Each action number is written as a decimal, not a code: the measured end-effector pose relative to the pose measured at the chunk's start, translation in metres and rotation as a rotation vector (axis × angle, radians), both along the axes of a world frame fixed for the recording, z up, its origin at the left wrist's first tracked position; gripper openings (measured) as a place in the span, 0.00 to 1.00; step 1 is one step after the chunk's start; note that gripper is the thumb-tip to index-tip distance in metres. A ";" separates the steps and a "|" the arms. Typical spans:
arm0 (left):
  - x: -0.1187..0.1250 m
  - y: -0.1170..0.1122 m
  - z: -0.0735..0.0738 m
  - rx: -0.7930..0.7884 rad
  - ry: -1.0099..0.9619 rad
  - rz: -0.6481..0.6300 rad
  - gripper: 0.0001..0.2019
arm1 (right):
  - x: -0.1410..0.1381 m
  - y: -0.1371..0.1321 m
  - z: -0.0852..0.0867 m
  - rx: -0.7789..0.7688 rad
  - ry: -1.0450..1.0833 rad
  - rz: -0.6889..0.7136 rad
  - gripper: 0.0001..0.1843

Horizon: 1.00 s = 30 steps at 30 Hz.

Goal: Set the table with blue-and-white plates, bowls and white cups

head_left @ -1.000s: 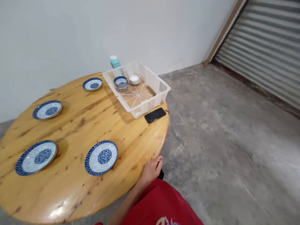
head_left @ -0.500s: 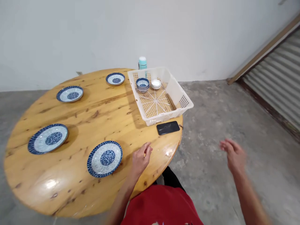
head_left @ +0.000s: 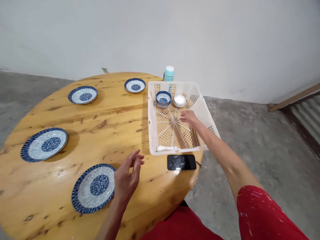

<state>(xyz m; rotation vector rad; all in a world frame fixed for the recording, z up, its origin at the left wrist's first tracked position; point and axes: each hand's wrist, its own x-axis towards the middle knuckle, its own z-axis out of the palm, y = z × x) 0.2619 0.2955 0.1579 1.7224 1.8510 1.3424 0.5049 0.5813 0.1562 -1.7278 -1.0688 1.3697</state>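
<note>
My right hand [head_left: 188, 117] reaches over the white plastic basket [head_left: 208, 121], its fingers stretched out and holding nothing. Just beyond it, inside the basket, stand a stack of blue-and-white bowls [head_left: 163, 99] and a small stack of white dishes [head_left: 179, 100]. Chopsticks [head_left: 195, 137] lie along the basket's right side, partly behind my forearm. A white spoon [head_left: 165, 148] rests by the near wall. Above the table, my left hand [head_left: 128, 175] hovers with loosely bent fingers apart and nothing in them, beside the nearest blue-rimmed plate [head_left: 93, 188].
More blue-rimmed plates sit on the round wooden table [head_left: 107, 133]: one at left [head_left: 44, 145], one farther back [head_left: 83, 95], one near the basket [head_left: 135, 85]. A black phone [head_left: 181, 162] lies before the basket. Behind it stands a turquoise bottle [head_left: 169, 74] near the wall.
My right hand has swung from beside the table to over the basket. The view has shifted, and my left hand is now closer to the nearest plate. The spoon has come into sight.
</note>
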 end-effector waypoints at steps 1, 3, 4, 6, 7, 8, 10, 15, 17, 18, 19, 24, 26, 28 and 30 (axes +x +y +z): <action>0.005 0.011 0.001 0.007 0.009 -0.008 0.12 | -0.007 0.016 -0.010 -0.033 0.017 -0.003 0.08; 0.017 0.035 0.003 0.024 0.010 -0.027 0.13 | -0.020 0.044 -0.030 -0.085 0.042 0.001 0.12; 0.023 0.047 0.002 0.027 -0.004 -0.034 0.13 | -0.026 0.056 -0.039 -0.108 0.055 0.008 0.14; 0.034 0.068 -0.001 0.027 -0.044 -0.050 0.13 | -0.038 0.077 -0.055 -0.139 0.085 0.023 0.18; 0.040 0.076 -0.003 0.021 -0.061 -0.055 0.13 | -0.044 0.087 -0.062 -0.146 0.101 0.032 0.21; 0.045 0.083 -0.006 0.014 -0.073 -0.063 0.13 | -0.049 0.095 -0.067 -0.151 0.115 0.038 0.23; 0.055 0.092 -0.012 0.001 -0.071 -0.066 0.13 | -0.060 0.111 -0.075 -0.157 0.135 0.040 0.26; 0.069 0.098 -0.019 0.020 0.034 -0.028 0.14 | -0.080 0.136 -0.085 -0.149 0.204 0.034 0.27; 0.071 0.099 -0.019 0.019 0.062 -0.020 0.13 | -0.086 0.142 -0.089 -0.137 0.239 0.030 0.25; 0.072 0.099 -0.020 0.014 0.072 -0.014 0.13 | -0.088 0.144 -0.092 -0.137 0.247 0.021 0.24; 0.073 0.098 -0.021 0.016 0.077 -0.008 0.12 | -0.091 0.147 -0.093 -0.139 0.249 0.007 0.22; 0.077 0.097 -0.027 -0.044 0.003 0.050 0.12 | -0.098 0.151 -0.094 -0.118 0.237 -0.097 0.16; 0.079 0.097 -0.029 -0.077 -0.008 0.076 0.11 | -0.097 0.149 -0.092 -0.110 0.244 -0.123 0.16; 0.081 0.097 -0.030 -0.065 0.012 0.098 0.10 | -0.094 0.146 -0.091 -0.110 0.265 -0.128 0.17; 0.083 0.096 -0.031 -0.052 0.054 0.113 0.11 | -0.089 0.141 -0.091 -0.105 0.292 -0.129 0.19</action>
